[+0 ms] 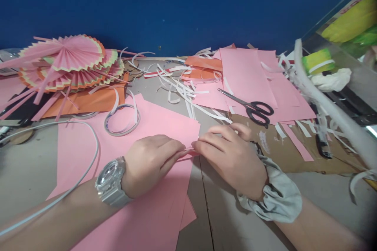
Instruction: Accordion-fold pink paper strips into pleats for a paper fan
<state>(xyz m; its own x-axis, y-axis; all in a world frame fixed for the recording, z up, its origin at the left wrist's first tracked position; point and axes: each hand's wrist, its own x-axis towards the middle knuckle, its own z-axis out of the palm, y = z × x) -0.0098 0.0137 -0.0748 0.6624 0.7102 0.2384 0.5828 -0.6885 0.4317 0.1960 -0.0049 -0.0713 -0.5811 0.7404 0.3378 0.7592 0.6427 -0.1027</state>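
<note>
Between my two hands is a narrow folded strip of pink paper (188, 151), mostly covered by my fingers. My left hand (154, 157), with a clear watch on its wrist, pinches its left part. On the right end, my right hand (228, 155) has its fingertips closed; a grey-green scrunchie circles that wrist. Large pink sheets (165, 125) lie under and in front of my left hand. A roll of tape (122, 133) rests on them. Black-handled scissors (250, 108) lie beyond my right hand on more pink paper (247, 70).
Pleated pink paper fans (69, 60) are piled at the back left on orange paper (85, 100). White paper strips (182, 90) litter the back middle. A cutter (322, 145) lies on brown cardboard (273, 145) at right. A pale cable (91, 164) crosses my left forearm.
</note>
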